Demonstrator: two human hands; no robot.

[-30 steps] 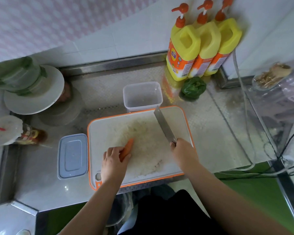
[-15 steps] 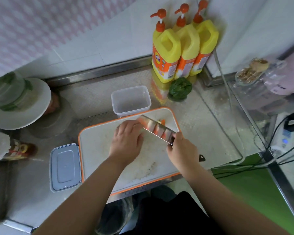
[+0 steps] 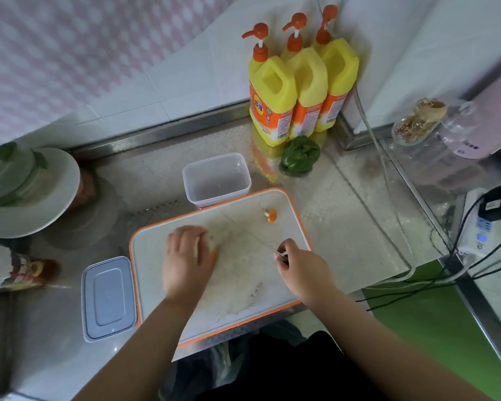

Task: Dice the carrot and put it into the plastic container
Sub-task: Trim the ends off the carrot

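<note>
Carrot (image 3: 213, 254) lay on the cutting board (image 3: 287, 235), almost wholly covered by the left hand (image 3: 187, 260), whose blurred fingers curled down over it. 1 cut carrot end (image 3: 271, 215) sat near the board's far right corner. The right hand (image 3: 300, 267) gripped a knife handle (image 3: 281, 256); the blade was too blurred to make out. The plastic container (image 3: 216, 178) stood on the table (image 3: 344, 215), touching the board's far edge, with nothing in it. Its lid (image 3: 108, 298) lay just left of the board.

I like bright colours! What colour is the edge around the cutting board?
Orange. The cutting board is white with an orange rim, seen in the head view.
</note>
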